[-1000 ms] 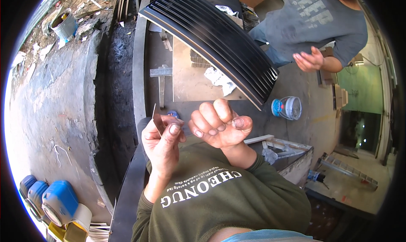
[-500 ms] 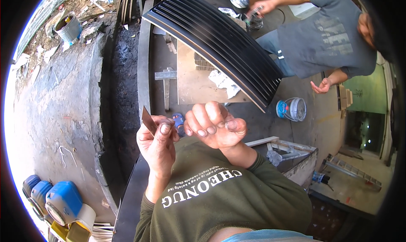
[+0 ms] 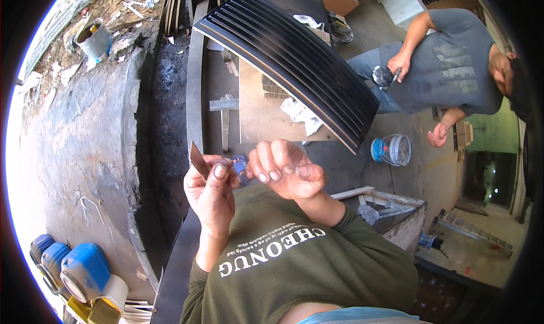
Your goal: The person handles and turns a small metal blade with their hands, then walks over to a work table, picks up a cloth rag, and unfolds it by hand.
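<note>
In the head view, the left hand pinches a thin brown sheet, its tip pointing to 11 o'clock. At the left hand's 2 o'clock, the right hand curls loosely; whether it grips anything, I cannot tell. The ribbed black panel is beyond, at 12 o'clock. The step looks like handling the sheet; the next move calls for a steady pinch.

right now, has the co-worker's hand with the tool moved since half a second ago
Yes: against the black ribbed panel, the co-worker's tool hand has moved down and right in the picture.
</note>
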Demonstrator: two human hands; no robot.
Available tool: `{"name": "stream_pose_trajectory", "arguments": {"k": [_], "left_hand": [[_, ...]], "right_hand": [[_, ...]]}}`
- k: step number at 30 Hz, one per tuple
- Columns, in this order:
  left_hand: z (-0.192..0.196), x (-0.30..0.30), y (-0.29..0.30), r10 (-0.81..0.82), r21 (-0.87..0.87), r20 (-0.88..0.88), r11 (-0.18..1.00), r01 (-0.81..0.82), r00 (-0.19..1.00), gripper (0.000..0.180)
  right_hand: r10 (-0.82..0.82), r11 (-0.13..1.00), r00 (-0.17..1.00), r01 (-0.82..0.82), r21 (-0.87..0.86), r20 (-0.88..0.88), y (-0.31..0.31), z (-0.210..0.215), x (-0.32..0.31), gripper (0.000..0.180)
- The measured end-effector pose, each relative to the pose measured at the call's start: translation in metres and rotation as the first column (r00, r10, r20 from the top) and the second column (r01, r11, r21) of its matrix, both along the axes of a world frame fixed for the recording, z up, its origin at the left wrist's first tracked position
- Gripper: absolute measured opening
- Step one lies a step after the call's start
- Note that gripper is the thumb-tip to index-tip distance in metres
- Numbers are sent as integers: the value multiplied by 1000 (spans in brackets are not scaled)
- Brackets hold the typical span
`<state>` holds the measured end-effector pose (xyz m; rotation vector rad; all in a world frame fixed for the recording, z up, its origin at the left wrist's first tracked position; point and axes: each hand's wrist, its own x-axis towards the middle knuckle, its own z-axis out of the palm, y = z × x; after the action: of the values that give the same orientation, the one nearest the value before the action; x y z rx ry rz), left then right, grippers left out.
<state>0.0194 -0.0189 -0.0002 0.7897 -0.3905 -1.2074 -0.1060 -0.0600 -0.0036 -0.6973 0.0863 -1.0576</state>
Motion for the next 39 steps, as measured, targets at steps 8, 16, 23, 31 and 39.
{"name": "stream_pose_trajectory", "arguments": {"k": [8,16,23,31,39], "left_hand": [[-6,3,3,-53,-50,-80,998,49,995,11],[-1,-5,3,-40,-27,22,999,41,999,15],[0,-5,4,-81,-43,34,996,83,996,15],[2,-7,3,-79,-49,15,996,80,997,14],[0,-5,2,-83,-30,39,996,84,996,15]], "right_hand": [[-51,999,993,49,-19,-104,5,-1,-11,24],[-42,999,998,42,7,-50,10,0,-13,25],[37,998,995,-42,56,93,11,2,-13,20],[79,988,968,-107,109,237,11,1,-12,25],[100,973,947,-157,169,306,10,1,-10,35]]}}
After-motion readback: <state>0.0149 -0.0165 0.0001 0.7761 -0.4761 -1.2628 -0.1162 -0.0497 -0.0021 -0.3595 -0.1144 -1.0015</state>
